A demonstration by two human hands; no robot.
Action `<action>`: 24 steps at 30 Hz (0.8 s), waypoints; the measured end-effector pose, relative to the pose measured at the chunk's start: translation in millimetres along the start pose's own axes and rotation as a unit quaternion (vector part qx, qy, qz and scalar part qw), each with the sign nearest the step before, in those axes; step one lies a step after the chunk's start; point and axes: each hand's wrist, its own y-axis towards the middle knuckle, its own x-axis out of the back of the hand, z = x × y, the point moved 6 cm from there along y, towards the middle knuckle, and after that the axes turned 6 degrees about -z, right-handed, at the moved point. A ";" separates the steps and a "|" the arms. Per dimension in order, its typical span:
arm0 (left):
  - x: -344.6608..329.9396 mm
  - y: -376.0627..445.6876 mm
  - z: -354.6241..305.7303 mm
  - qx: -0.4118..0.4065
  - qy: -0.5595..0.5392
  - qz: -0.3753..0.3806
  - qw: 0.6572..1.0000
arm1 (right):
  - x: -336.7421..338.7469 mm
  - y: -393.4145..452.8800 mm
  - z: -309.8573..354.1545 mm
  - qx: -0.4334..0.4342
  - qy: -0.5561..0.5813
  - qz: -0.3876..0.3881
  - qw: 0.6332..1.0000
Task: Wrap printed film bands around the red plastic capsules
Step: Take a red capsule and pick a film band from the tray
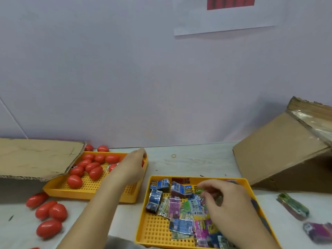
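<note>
Pale wall (125,78) fills the upper half of my view, with a white sheet (224,24) fixed at 1 o'clock. Below it is the light table (188,162).

At 9 o'clock stands a yellow tray (86,192) with red capsules (93,168) lying loose in it. A cardboard flap (36,157) covers its far left corner. More capsules (52,211) lie on the table at 8 o'clock, outside the tray. My left hand (132,168) reaches over the right end of this tray. Its fingers bend down at the far rim and something red shows beside them, maybe a capsule, but I cannot tell if the hand grips it.

At 6 o'clock is a second yellow tray (154,229), full of printed film bands (181,225) in blue, purple, green and pink. Some are flat, some stand open like small sleeves. My right hand (228,203) is inside this tray, fingers curled, and it pinches a green band (199,190) at its fingertips.

At 3 o'clock a cardboard box (280,151) leans on the table. Two packs of bands (294,207) lie at 4 o'clock, near the tray. A rubber ring (173,155) lies at 12 o'clock.
</note>
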 end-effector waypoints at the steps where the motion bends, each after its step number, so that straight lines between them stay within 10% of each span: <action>1: -1.3 3.4 0.2 0.001 0.010 0.014 1.000 | -1.4 -0.9 -1.3 0.004 -0.009 0.010 1.000; 8: 12.6 -0.2 -3.3 -0.027 0.041 -0.075 0.996 | -8.2 -4.7 5.0 0.051 -0.029 0.039 0.998; 13: 39.7 -32.1 -35.7 -0.057 -0.129 -0.171 0.975 | -23.8 -9.7 17.6 0.068 -0.040 0.068 0.995; 20: -4.5 -87.1 -52.9 0.098 -0.623 -0.157 0.760 | -39.9 -12.4 23.9 0.090 -0.072 0.043 0.992; 24: -18.4 -89.7 -45.1 0.093 -0.641 -0.137 0.750 | -19.7 -4.2 15.6 0.076 -0.090 -0.036 0.992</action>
